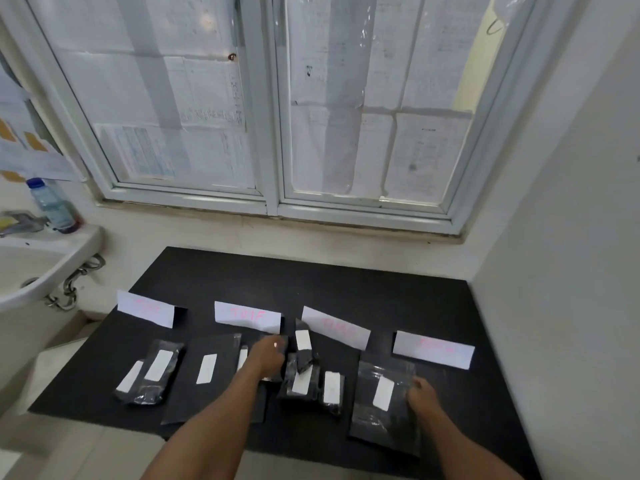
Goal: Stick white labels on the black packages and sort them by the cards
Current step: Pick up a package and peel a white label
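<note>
I see the right hand (420, 393) at lower right, fingers on the right edge of a big labelled black package (381, 420); grip unclear. Left hand (268, 355) is mid-frame over the second pile, fingers hidden, can't tell. Four cards (247, 317) stand behind on the table (346, 282).

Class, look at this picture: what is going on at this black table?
A person is sorting black packages, each bearing a white label, into groups before four folded cards on a black table. The left hand reaches over packages by the second card from the left; the right hand touches the edge of the large package before the rightmost card.
</note>
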Available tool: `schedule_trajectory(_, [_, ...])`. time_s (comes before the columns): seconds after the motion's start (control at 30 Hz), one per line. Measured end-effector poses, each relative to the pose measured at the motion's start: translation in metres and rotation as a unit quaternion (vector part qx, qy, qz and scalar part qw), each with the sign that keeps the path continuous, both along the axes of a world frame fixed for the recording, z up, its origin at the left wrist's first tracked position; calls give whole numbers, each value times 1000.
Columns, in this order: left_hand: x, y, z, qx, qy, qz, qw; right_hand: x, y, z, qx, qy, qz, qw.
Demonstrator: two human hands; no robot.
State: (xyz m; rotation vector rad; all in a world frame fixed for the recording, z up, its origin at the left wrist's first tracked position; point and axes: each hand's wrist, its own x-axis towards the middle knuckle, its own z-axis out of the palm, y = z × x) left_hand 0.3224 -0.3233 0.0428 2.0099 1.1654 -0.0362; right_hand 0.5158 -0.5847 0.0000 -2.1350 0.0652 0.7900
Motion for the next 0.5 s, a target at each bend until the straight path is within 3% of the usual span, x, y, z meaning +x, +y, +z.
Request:
schedule_trajectory(0.27, [2, 18, 13, 10, -36, -39, 999, -18, 50, 38, -25, -62, 48, 997])
schedule_trajectory(0.5, [-43, 58, 7, -20, -25, -55, 998, -67, 114, 53, -1, -82, 59, 995])
